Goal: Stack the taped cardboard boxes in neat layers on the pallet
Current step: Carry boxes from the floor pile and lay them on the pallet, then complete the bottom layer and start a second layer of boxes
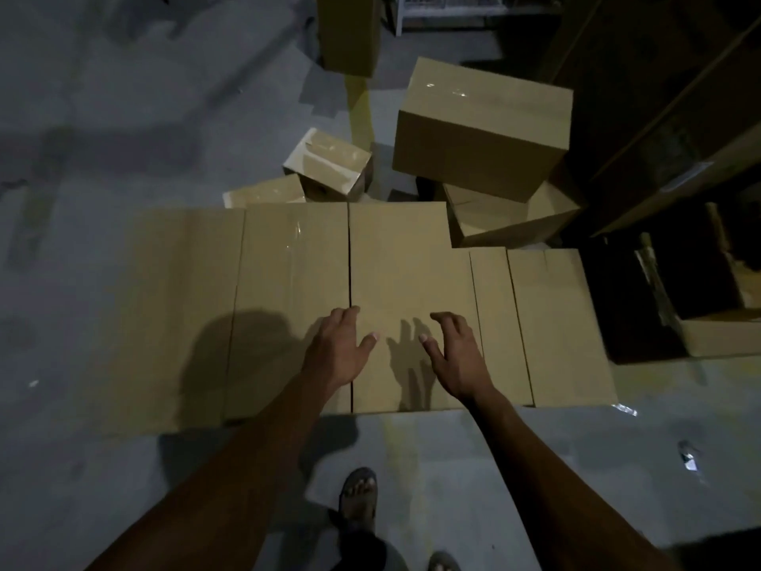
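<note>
Grip, left hand (338, 349): holds nothing; fingers spread and nearly straight, palm down over the seam between two boxes.
Grip, right hand (455, 353): holds nothing; fingers loosely bent and apart, thumb pointing inward, poised above the middle box (407, 274). Whether either hand touches the cardboard cannot be told.
Boxes: plain brown cardboard, flat tops level with one another, set edge to edge in a row; the left box (288, 282) shows glossy clear tape along its top.
Row position: directly ahead of the person, on the grey floor (82, 261); no pallet can be made out under it.
Loose boxes: a large taped box (482, 129) rests tilted on an open box (510, 220) behind the row.
Arms: both bare forearms reach forward, roughly parallel.
Foot: a sandalled foot (359, 498) stands just behind the row.
</note>
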